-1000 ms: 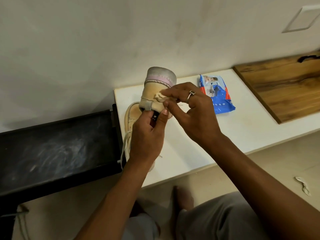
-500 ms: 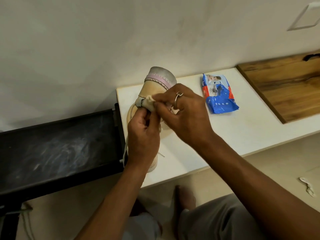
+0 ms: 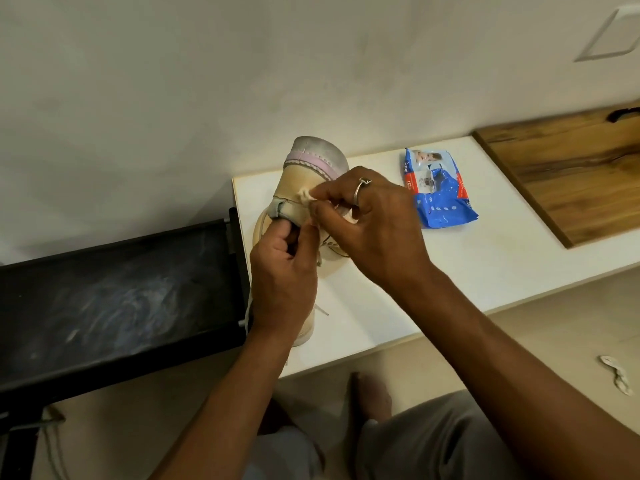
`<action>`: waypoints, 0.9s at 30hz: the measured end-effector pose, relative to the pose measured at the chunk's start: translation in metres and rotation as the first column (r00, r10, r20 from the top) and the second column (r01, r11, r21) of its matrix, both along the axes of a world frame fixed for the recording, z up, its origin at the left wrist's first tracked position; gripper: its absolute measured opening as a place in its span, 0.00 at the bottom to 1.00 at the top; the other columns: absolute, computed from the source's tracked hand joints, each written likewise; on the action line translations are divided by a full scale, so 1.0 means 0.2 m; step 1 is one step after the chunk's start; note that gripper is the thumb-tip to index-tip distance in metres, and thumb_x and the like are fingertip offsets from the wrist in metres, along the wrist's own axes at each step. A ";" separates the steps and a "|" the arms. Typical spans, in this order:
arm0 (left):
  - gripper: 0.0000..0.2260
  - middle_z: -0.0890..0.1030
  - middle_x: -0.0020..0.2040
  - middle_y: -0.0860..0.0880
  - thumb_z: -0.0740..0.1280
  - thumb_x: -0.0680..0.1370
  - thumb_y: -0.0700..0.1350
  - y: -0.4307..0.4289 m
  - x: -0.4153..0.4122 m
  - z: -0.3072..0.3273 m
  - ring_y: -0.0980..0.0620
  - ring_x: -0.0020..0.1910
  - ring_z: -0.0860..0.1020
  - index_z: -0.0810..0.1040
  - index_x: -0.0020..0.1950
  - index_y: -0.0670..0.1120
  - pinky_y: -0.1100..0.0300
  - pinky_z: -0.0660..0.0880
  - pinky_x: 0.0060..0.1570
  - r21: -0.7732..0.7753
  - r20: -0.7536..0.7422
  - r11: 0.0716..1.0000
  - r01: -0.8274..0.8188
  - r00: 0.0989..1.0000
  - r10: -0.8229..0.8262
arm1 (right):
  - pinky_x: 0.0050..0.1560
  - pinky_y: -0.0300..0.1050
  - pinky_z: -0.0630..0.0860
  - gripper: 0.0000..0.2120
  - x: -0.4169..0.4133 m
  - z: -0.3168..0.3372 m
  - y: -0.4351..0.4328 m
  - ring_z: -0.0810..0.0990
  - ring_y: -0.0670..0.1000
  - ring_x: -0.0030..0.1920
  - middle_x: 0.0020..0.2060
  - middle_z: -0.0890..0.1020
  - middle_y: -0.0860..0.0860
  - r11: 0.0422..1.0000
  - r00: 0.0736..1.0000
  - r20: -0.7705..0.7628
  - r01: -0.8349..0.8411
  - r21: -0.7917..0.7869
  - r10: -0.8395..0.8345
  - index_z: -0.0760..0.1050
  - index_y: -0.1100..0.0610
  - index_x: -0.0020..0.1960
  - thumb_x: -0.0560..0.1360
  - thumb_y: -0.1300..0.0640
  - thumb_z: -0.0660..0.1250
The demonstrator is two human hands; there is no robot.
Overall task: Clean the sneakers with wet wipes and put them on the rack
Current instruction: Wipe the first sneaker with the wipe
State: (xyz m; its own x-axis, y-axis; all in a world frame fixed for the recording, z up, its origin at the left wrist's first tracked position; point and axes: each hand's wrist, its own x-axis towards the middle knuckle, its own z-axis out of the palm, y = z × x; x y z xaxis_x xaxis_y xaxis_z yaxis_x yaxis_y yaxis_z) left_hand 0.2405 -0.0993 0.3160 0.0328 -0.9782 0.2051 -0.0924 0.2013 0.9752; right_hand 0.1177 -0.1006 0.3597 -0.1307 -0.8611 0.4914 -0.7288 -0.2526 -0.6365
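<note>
the right hand [image 3: 375, 233] is pinching a small balled wet wipe [image 3: 306, 195] between thumb and curled fingertips, pressing it onto the beige side of the raised sneaker [image 3: 304, 168]. half a second ago the wipe was sitting lower, by the grey tab next to the left hand. now it is riding back up the side panel, so the rubbing seems to be going to and fro over one patch rather than moving on. the left hand [image 3: 282, 275], close below the right, is gripping the sneaker's lower end with fingers curled round it, keeping it off the worktop [image 3: 485, 271] with the grey sole uppermost. under both hands the second sneaker [image 3: 306, 329] is lying on the worktop. the wipes packet [image 3: 437, 188] is lying just beyond the right hand, and the black rack [image 3: 114, 299] is standing out past the left hand. as i judge it, the cleaning is only part done, with neither sneaker sitting on the rack yet.
</note>
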 end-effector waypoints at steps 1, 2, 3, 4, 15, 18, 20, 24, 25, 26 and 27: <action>0.06 0.82 0.38 0.49 0.66 0.82 0.45 0.00 0.00 0.00 0.49 0.39 0.82 0.81 0.49 0.44 0.63 0.79 0.38 -0.005 0.004 1.000 0.002 1.000 -0.002 | 0.43 0.30 0.72 0.06 -0.01 0.00 -0.01 0.77 0.42 0.41 0.43 0.82 0.46 1.000 1.000 -0.002 0.008 -0.017 -0.008 0.85 0.55 0.52 0.75 0.56 0.72; 0.07 0.82 0.38 0.49 0.66 0.82 0.45 0.00 0.00 0.00 0.49 0.39 0.81 0.81 0.50 0.43 0.63 0.79 0.38 -0.011 0.013 1.000 0.005 1.000 -0.005 | 0.42 0.29 0.71 0.06 -0.02 0.01 -0.02 0.77 0.42 0.40 0.42 0.82 0.46 0.999 1.000 0.014 0.027 -0.047 -0.026 0.84 0.55 0.51 0.75 0.57 0.72; 0.07 0.82 0.39 0.49 0.66 0.82 0.45 0.00 -0.01 0.00 0.50 0.39 0.82 0.80 0.50 0.43 0.62 0.79 0.39 -0.017 0.025 1.000 0.006 1.000 -0.006 | 0.41 0.29 0.70 0.05 -0.04 0.01 -0.03 0.77 0.42 0.39 0.41 0.82 0.47 0.996 0.998 0.038 0.048 -0.072 -0.045 0.84 0.56 0.50 0.75 0.58 0.72; 0.07 0.83 0.40 0.49 0.66 0.82 0.46 -0.01 -0.02 0.00 0.50 0.40 0.82 0.80 0.51 0.43 0.61 0.80 0.40 -0.021 0.034 1.000 0.003 0.999 -0.003 | 0.41 0.29 0.70 0.05 -0.04 0.01 -0.03 0.77 0.41 0.39 0.41 0.82 0.47 0.995 0.997 0.053 0.057 -0.078 -0.053 0.84 0.56 0.50 0.75 0.58 0.72; 0.08 0.82 0.39 0.49 0.66 0.82 0.46 -0.01 0.00 -0.03 0.51 0.38 0.81 0.79 0.48 0.43 0.64 0.78 0.37 -0.068 0.066 0.998 -0.003 0.998 0.007 | 0.45 0.33 0.73 0.06 0.01 -0.01 0.00 0.78 0.41 0.44 0.44 0.83 0.47 0.999 1.000 0.018 -0.005 -0.040 0.006 0.84 0.55 0.52 0.75 0.58 0.72; 0.09 0.81 0.37 0.48 0.65 0.82 0.46 -0.01 -0.01 -0.03 0.49 0.36 0.80 0.78 0.47 0.42 0.62 0.78 0.35 -0.082 0.070 0.997 0.005 0.998 0.001 | 0.45 0.36 0.75 0.06 -0.01 0.01 -0.01 0.78 0.43 0.44 0.43 0.83 0.47 0.998 1.000 -0.009 0.013 -0.069 -0.014 0.85 0.55 0.51 0.75 0.57 0.72; 0.10 0.81 0.38 0.48 0.65 0.82 0.47 -0.01 -0.02 -0.03 0.49 0.36 0.80 0.79 0.47 0.41 0.62 0.78 0.36 -0.087 0.095 0.996 0.002 0.995 0.006 | 0.44 0.38 0.75 0.05 -0.05 0.03 -0.03 0.77 0.43 0.41 0.42 0.82 0.47 0.992 0.997 0.022 0.071 -0.106 -0.069 0.85 0.55 0.50 0.75 0.57 0.72; 0.10 0.81 0.38 0.49 0.65 0.81 0.47 -0.01 0.00 -0.03 0.51 0.36 0.81 0.79 0.49 0.41 0.67 0.76 0.37 -0.101 0.059 0.995 0.020 0.998 -0.014 | 0.46 0.42 0.77 0.07 0.05 0.00 0.02 0.78 0.45 0.46 0.44 0.83 0.48 0.999 0.998 -0.051 -0.031 -0.024 0.030 0.84 0.54 0.52 0.76 0.54 0.72; 0.10 0.81 0.38 0.49 0.65 0.81 0.47 -0.01 0.00 -0.03 0.51 0.36 0.81 0.79 0.49 0.41 0.66 0.76 0.37 -0.109 0.065 0.994 0.025 0.998 -0.018 | 0.46 0.43 0.77 0.07 0.05 0.01 0.02 0.79 0.46 0.46 0.44 0.83 0.47 0.999 0.998 -0.056 -0.027 -0.028 0.026 0.84 0.53 0.51 0.76 0.54 0.72; 0.10 0.81 0.38 0.50 0.65 0.82 0.47 -0.01 0.00 -0.03 0.51 0.36 0.80 0.79 0.49 0.41 0.66 0.76 0.36 -0.114 0.075 0.993 0.029 0.997 -0.020 | 0.46 0.43 0.77 0.06 0.03 0.02 0.00 0.79 0.46 0.45 0.43 0.83 0.47 0.999 0.999 -0.041 0.004 -0.048 -0.006 0.84 0.53 0.51 0.75 0.54 0.71; 0.09 0.81 0.37 0.50 0.65 0.82 0.47 -0.01 -0.01 -0.04 0.52 0.35 0.80 0.79 0.49 0.41 0.65 0.75 0.35 -0.118 0.090 0.993 0.030 0.996 -0.019 | 0.46 0.43 0.77 0.06 0.01 0.03 -0.02 0.78 0.46 0.44 0.42 0.83 0.47 0.996 0.999 -0.011 0.050 -0.077 -0.051 0.84 0.53 0.50 0.75 0.55 0.71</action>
State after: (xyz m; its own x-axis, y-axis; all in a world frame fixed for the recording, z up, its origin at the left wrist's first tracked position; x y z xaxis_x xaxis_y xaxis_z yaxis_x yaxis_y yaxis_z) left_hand 0.2385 -0.1018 0.3087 -0.0146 -0.9468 0.3215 -0.1710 0.3191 0.9322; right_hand 0.1198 -0.1049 0.3659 -0.1664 -0.8135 0.5572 -0.7497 -0.2627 -0.6074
